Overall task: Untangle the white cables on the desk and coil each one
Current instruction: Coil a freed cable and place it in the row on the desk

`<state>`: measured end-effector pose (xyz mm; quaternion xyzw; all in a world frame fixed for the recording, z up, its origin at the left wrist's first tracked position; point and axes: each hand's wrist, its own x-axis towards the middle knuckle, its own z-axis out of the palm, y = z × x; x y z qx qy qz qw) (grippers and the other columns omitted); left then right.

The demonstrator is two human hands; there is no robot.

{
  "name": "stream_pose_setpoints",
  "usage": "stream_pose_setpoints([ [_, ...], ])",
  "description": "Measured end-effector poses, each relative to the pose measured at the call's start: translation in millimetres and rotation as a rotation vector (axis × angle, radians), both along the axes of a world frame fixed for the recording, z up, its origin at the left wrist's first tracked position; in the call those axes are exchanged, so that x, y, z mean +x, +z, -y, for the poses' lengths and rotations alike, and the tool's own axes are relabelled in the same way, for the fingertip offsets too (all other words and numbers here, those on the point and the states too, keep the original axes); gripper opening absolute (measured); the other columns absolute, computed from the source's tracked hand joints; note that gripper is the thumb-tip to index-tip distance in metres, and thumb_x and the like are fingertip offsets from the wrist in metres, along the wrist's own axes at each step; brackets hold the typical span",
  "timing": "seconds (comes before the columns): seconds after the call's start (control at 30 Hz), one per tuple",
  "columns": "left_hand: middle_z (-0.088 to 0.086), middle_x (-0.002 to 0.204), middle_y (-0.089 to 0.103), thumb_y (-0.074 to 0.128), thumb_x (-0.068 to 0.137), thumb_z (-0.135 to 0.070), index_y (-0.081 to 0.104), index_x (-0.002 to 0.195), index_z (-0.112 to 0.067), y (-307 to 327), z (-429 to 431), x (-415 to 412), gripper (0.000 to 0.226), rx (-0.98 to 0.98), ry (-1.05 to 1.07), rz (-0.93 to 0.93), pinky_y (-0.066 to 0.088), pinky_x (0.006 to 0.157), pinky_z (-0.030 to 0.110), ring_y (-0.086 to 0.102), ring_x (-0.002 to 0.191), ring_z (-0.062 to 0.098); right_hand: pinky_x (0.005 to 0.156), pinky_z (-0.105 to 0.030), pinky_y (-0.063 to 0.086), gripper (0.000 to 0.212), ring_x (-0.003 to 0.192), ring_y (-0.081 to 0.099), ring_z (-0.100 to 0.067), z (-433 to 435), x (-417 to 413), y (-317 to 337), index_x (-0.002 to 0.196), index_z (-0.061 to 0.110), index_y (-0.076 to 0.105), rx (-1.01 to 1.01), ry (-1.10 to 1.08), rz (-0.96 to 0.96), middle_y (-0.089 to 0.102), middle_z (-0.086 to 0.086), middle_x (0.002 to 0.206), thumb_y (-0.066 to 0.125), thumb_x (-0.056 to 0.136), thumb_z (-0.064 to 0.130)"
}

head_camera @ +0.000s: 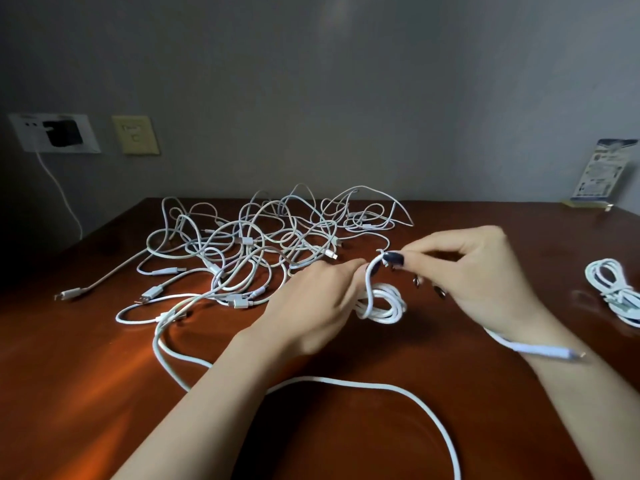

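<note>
A tangle of white cables [263, 237] spreads over the middle and back of the brown desk [86, 375]. In front of it hangs a small white coil [382, 303], held just above the desk. My left hand [311, 306] grips the coil at its upper left. My right hand [474, 268] pinches the cable's top loop between thumb and fingers. A long loose length of cable [346, 381] sweeps across the front of the desk, and a plug end [540, 349] lies under my right wrist. A finished coil [614, 292] lies at the right edge.
On the wall at the left sit a white socket with a black charger [62, 133], its cable hanging down, and a yellowish switch plate [135, 134]. A printed card in a stand [602, 174] is at the back right of the desk.
</note>
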<state>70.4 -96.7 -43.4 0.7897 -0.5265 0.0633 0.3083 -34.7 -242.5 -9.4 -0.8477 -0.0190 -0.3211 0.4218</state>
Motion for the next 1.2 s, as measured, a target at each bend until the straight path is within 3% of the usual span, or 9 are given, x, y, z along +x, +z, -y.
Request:
stream_pose_setpoints([
  [0.17,0.003,0.053,0.046,0.030,0.093,-0.034,0.045,0.064,-0.014,-6.0,3.9,-5.3,0.038,-0.192,-0.110,-0.273,0.039,0.057,0.043,0.040,0.053,0.019,0.039,-0.013,0.029,0.024,0.036,0.035,-0.004,-2.1,1.9,2.6,0.060,0.006,0.072,0.239,0.069,-0.031,0.048,-0.003,0.043,0.070,0.065,0.029],
  [0.23,0.004,0.053,0.051,0.032,0.089,-0.031,0.047,0.060,-0.013,-6.2,3.7,-6.0,0.037,-0.227,-0.144,-0.333,0.038,0.057,0.033,0.044,0.053,0.018,0.039,-0.013,0.028,0.026,0.036,0.034,-0.005,0.7,3.0,1.1,0.061,0.003,0.071,0.269,0.070,-0.035,0.047,-0.002,0.043,0.070,0.066,0.029],
  [0.33,-0.005,0.055,0.057,0.030,0.085,-0.050,0.053,0.060,-0.017,-6.1,1.1,-5.8,0.048,-0.227,-0.156,-0.286,0.033,0.055,0.020,0.046,0.053,0.007,0.039,-0.014,0.027,0.027,0.036,0.032,-0.007,3.1,2.6,0.9,0.062,0.002,0.070,0.307,0.055,-0.045,0.046,-0.002,0.043,0.070,0.068,0.028],
  [0.43,0.003,0.058,0.054,0.039,0.083,-0.057,0.057,0.069,-0.011,-9.5,1.7,-2.5,0.051,-0.155,-0.079,-0.158,0.036,0.055,0.033,0.041,0.052,0.013,0.039,-0.015,0.025,0.026,0.035,0.030,-0.008,4.6,2.4,-1.6,0.061,0.003,0.070,0.343,0.060,-0.069,0.044,-0.003,0.043,0.071,0.066,0.029],
  [0.67,-0.006,0.062,0.048,0.036,0.100,-0.034,0.058,0.086,-0.028,-0.6,-5.2,2.6,0.027,0.056,-0.065,-0.057,0.031,0.056,0.028,0.040,0.053,0.008,0.038,-0.013,0.033,0.014,0.036,0.042,-0.004,12.3,-6.3,5.4,0.079,0.004,0.072,0.381,0.339,-0.349,0.055,-0.003,0.052,0.069,0.067,0.013],
  [0.8,0.001,0.065,0.054,0.036,0.101,-0.028,0.054,0.074,-0.017,1.8,-7.4,4.0,0.035,0.134,-0.020,-0.053,0.038,0.059,0.033,0.049,0.057,0.016,0.042,-0.016,0.041,0.037,0.045,0.051,-0.007,16.8,-9.9,5.6,0.100,0.019,0.074,0.356,0.560,-0.482,0.059,-0.006,0.063,0.072,0.069,-0.001],
  [0.97,0.009,0.070,0.058,0.030,0.094,-0.036,0.051,0.069,-0.012,0.3,-5.3,3.1,0.041,0.147,-0.037,-0.091,0.044,0.069,0.043,0.053,0.065,0.024,0.062,-0.019,0.053,0.027,0.072,0.069,-0.017,15.8,-4.2,1.2,0.099,0.022,0.072,0.490,0.773,-0.315,0.071,-0.010,0.084,0.076,0.072,0.028],
  [1.07,0.008,0.066,0.055,0.028,0.088,-0.040,0.049,0.064,-0.014,-0.9,-2.4,0.3,0.041,0.131,-0.063,-0.079,0.043,0.068,0.044,0.051,0.063,0.023,0.076,-0.024,0.054,0.025,0.091,0.070,-0.026,17.5,-3.3,2.0,0.092,0.016,0.073,0.611,0.776,-0.174,0.072,-0.015,0.096,0.065,0.069,0.011],
  [1.2,-0.001,0.063,0.049,0.022,0.088,-0.048,0.051,0.065,-0.011,-4.4,1.1,-7.3,0.052,0.059,-0.174,0.021,0.041,0.065,0.038,0.047,0.060,0.016,0.067,-0.021,0.052,0.012,0.074,0.071,-0.022,12.8,0.9,-1.3,0.080,0.027,0.070,0.509,0.526,0.071,0.073,-0.009,0.080,0.072,0.071,0.035],
])
